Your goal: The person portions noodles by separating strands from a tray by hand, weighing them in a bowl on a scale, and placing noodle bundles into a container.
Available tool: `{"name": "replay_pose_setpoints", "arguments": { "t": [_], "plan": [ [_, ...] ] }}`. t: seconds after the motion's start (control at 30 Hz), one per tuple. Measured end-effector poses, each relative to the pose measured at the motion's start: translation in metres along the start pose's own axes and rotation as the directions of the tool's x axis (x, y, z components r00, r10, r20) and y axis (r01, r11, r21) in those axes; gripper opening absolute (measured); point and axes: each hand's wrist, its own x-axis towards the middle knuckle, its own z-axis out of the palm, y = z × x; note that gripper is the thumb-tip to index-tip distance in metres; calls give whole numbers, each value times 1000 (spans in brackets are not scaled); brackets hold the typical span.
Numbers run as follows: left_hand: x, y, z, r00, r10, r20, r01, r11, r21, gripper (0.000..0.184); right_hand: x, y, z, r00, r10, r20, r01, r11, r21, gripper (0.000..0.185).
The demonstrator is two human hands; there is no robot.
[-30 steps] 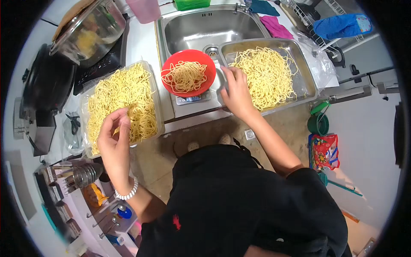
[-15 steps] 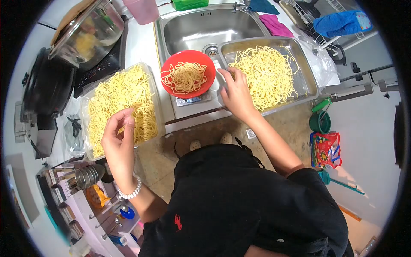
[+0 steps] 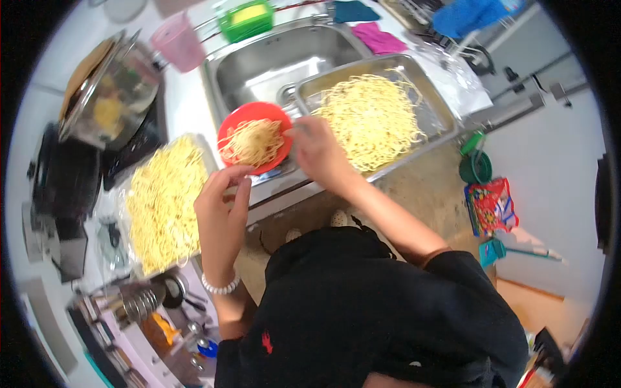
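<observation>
A red plate (image 3: 228, 129) with a heap of yellow noodles (image 3: 255, 143) rests on a small digital scale (image 3: 283, 169) at the counter's edge. By the plate's near rim is my left hand (image 3: 223, 204), its fingers bent and a gap between thumb and forefinger, with nothing visible in it. My right hand (image 3: 320, 152) is at the plate's right rim, fingers curled inward and blurred; whether they grip the rim or a noodle is unclear. Noodles fill a clear plastic tray (image 3: 208, 152) on the left. More noodles lie in a steel tray (image 3: 446, 119) on the right.
Behind the plate is a steel sink (image 3: 252, 68), which the steel tray partly overlaps. On the left stand a clear pot (image 3: 132, 90) and a black pot (image 3: 61, 187). A pink pitcher (image 3: 180, 45) and a green container (image 3: 246, 22) stand at the back.
My left hand has moved right from over the plastic tray to the plate's near rim. The right hand has come in to the plate's right rim. The view has turned.
</observation>
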Motion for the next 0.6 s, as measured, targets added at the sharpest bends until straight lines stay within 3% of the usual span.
{"name": "replay_pose_setpoints", "arguments": {
  "t": [0.07, 0.17, 0.3, 0.4, 0.53, 0.6],
  "plan": [
    [2, 0, 9, 997, 57, 48, -57, 998, 4, 14, 6, -3, -11, 997, -61, -41, 61, 998, -3, 30],
    [3, 2, 3, 993, -33, 113, 30, 999, 26, 16, 6, 18, -30, 990, 25, -136, -29, 999, -27, 24],
    [5, -18, 0, 999, 8, 43, -11, 997, 80, 14, 3, 48, -75, 942, 234, -242, -288, 932, -220, 17],
    [6, -20, 3, 998, -44, 50, 40, 997, 73, 14, -7, 64, -84, 909, 371, -190, -416, 839, -351, 12],
    [8, -15, 12, 998, -2, 70, 2, 1000, 3, 13, -10, 78, -80, 905, 410, -116, -425, 847, -320, 10],
    [9, -10, 13, 997, 4, 81, -2, 1000, -15, 12, -1, 83, -89, 871, 470, -140, -488, 862, -140, 11]
  ]
}}
